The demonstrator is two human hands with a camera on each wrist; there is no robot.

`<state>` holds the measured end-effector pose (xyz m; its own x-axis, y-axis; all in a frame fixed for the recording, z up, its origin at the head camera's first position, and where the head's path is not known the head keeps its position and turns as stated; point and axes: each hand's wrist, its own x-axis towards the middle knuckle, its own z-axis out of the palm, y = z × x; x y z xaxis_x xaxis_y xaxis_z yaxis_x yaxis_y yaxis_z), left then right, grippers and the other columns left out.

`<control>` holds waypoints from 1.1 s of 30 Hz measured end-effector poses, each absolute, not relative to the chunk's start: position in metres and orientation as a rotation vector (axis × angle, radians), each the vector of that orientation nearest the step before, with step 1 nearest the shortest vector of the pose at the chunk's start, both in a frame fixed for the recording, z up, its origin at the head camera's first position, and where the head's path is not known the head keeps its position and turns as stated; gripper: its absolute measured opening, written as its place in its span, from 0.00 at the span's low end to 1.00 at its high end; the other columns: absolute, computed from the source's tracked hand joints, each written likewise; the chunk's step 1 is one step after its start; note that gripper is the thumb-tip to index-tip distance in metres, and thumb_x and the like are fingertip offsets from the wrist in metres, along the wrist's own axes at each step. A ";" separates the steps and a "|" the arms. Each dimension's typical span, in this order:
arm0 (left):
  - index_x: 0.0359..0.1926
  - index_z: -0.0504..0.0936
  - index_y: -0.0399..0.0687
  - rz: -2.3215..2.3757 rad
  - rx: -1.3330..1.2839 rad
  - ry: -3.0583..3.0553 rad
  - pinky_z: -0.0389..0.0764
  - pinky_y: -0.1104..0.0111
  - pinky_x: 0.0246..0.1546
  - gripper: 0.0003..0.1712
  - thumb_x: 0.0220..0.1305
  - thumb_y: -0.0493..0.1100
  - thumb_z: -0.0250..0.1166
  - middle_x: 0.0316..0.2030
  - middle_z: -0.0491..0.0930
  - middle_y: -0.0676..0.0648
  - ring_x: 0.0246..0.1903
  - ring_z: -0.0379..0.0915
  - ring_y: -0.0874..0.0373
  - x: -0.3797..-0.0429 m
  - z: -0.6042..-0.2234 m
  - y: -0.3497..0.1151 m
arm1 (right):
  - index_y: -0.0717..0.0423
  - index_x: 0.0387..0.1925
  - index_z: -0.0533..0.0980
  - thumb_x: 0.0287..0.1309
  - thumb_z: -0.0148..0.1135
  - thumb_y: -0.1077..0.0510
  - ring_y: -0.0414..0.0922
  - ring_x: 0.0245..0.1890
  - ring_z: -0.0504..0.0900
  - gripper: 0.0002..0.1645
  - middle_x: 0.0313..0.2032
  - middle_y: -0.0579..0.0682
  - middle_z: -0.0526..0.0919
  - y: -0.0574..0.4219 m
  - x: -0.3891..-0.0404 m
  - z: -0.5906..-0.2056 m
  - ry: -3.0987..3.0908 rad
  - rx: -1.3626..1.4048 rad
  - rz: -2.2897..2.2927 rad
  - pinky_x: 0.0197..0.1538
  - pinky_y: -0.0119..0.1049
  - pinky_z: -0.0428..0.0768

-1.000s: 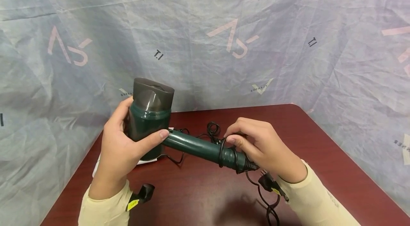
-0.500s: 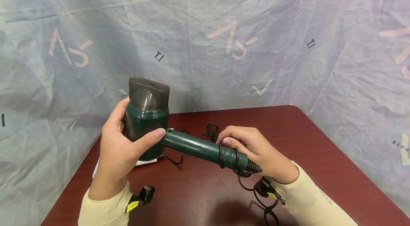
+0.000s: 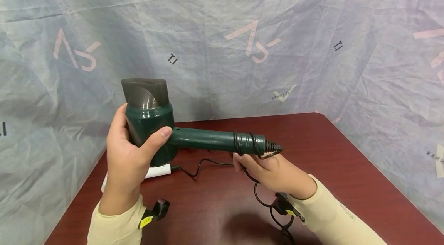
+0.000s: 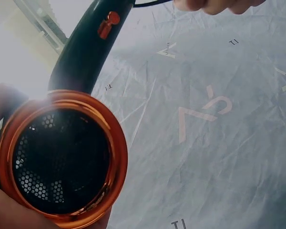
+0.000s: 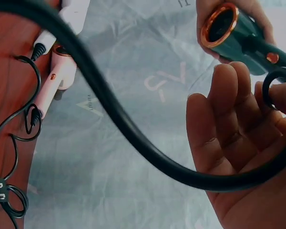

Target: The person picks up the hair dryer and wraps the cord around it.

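Observation:
My left hand (image 3: 126, 160) grips the barrel of a dark green hair dryer (image 3: 204, 139), its thumb lying across the front near the handle joint. The grey concentrator nozzle (image 3: 145, 92) points up, and the handle runs level to the right. In the left wrist view the copper-rimmed intake grille (image 4: 57, 167) and an orange switch (image 4: 108, 25) show. Black cord (image 3: 237, 144) loops around the handle's end. Just under that end, my right hand (image 3: 274, 175) pinches the cord between thumb and forefinger; the other fingers (image 5: 200, 133) are bent loosely, and cord (image 5: 119, 114) hangs down past the palm.
Behind the left hand, a white object (image 3: 161, 171) with a black lead lies on the dark red table (image 3: 208, 214). The right wrist view also shows a pink hair dryer (image 5: 61, 71) and a black plug (image 5: 0, 190) with coiled cord. Printed grey cloth (image 3: 222, 44) encloses the table.
The hair dryer has shifted left and its handle has swung up to level. My right hand has gone from above the handle's end to below it, carrying the cord down.

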<state>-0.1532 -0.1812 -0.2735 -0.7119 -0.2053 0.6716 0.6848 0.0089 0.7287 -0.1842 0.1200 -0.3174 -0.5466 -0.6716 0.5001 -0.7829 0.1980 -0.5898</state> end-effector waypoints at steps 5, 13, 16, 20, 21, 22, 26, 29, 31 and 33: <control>0.67 0.76 0.49 -1.752 -0.441 -1.679 0.85 0.68 0.43 0.39 0.52 0.29 0.75 0.49 0.81 0.37 0.44 0.80 0.47 -0.153 -0.274 -0.180 | 0.42 0.35 0.73 0.80 0.48 0.57 0.33 0.25 0.68 0.13 0.29 0.36 0.73 0.118 -0.182 -0.318 -2.353 1.376 1.110 0.32 0.27 0.72; 0.66 0.76 0.45 -1.763 -0.410 -1.606 0.85 0.68 0.45 0.39 0.51 0.29 0.75 0.51 0.80 0.36 0.46 0.79 0.47 -0.153 -0.275 -0.177 | 0.40 0.35 0.72 0.78 0.53 0.52 0.30 0.24 0.67 0.10 0.27 0.34 0.70 0.118 -0.181 -0.323 -2.361 1.359 0.986 0.29 0.25 0.70; 0.65 0.76 0.44 -1.769 -0.406 -1.540 0.84 0.67 0.46 0.37 0.51 0.29 0.75 0.52 0.79 0.35 0.47 0.79 0.45 -0.154 -0.274 -0.177 | 0.39 0.35 0.70 0.77 0.54 0.48 0.28 0.22 0.63 0.10 0.23 0.33 0.65 0.116 -0.179 -0.323 -2.387 1.366 0.883 0.27 0.23 0.66; 0.63 0.77 0.41 -1.765 -0.411 -1.456 0.84 0.66 0.47 0.36 0.51 0.29 0.75 0.52 0.79 0.34 0.48 0.79 0.44 -0.156 -0.272 -0.180 | 0.38 0.35 0.70 0.78 0.53 0.46 0.26 0.20 0.61 0.11 0.22 0.32 0.64 0.113 -0.174 -0.323 -2.415 1.391 0.784 0.26 0.20 0.64; 0.63 0.77 0.40 -1.761 -0.417 -1.437 0.83 0.66 0.47 0.36 0.50 0.28 0.75 0.52 0.79 0.34 0.47 0.79 0.44 -0.156 -0.272 -0.180 | 0.38 0.34 0.70 0.78 0.53 0.46 0.26 0.21 0.62 0.11 0.22 0.32 0.65 0.113 -0.173 -0.323 -2.416 1.391 0.775 0.27 0.19 0.64; 0.62 0.77 0.39 -1.760 -0.425 -1.423 0.83 0.66 0.47 0.36 0.50 0.28 0.75 0.51 0.79 0.34 0.47 0.79 0.44 -0.156 -0.271 -0.181 | 0.38 0.34 0.70 0.78 0.53 0.46 0.26 0.21 0.63 0.11 0.22 0.32 0.65 0.113 -0.171 -0.323 -2.414 1.392 0.771 0.27 0.18 0.64; 0.62 0.76 0.35 -1.763 -0.464 -1.372 0.83 0.66 0.46 0.36 0.49 0.27 0.75 0.50 0.79 0.35 0.46 0.79 0.45 -0.159 -0.270 -0.182 | 0.38 0.34 0.70 0.77 0.55 0.47 0.25 0.20 0.62 0.10 0.22 0.32 0.66 0.113 -0.165 -0.319 -2.395 1.402 0.741 0.27 0.16 0.63; 0.62 0.76 0.36 -1.759 -0.466 -1.374 0.83 0.66 0.45 0.36 0.49 0.27 0.75 0.50 0.79 0.34 0.46 0.79 0.45 -0.160 -0.271 -0.183 | 0.38 0.35 0.70 0.76 0.57 0.48 0.24 0.19 0.61 0.09 0.23 0.31 0.67 0.113 -0.160 -0.316 -2.367 1.418 0.711 0.27 0.15 0.63; 0.62 0.77 0.38 -1.745 -0.449 -1.394 0.83 0.66 0.45 0.36 0.50 0.28 0.76 0.50 0.79 0.34 0.46 0.78 0.44 -0.160 -0.272 -0.184 | 0.39 0.35 0.70 0.75 0.57 0.49 0.23 0.20 0.60 0.09 0.23 0.31 0.67 0.113 -0.157 -0.314 -2.346 1.422 0.677 0.27 0.15 0.64; 0.63 0.77 0.39 -1.729 -0.439 -1.410 0.83 0.66 0.45 0.37 0.50 0.28 0.76 0.51 0.79 0.33 0.46 0.78 0.44 -0.161 -0.274 -0.185 | 0.40 0.34 0.70 0.75 0.58 0.49 0.23 0.21 0.60 0.10 0.22 0.31 0.67 0.113 -0.154 -0.312 -2.323 1.424 0.652 0.27 0.15 0.64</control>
<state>-0.1614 -0.1848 -0.2739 -0.5849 -0.3834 0.7148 0.7773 -0.0131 0.6290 -0.1540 0.1127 -0.3121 -0.4408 -0.7415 0.5059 -0.8964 0.3929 -0.2053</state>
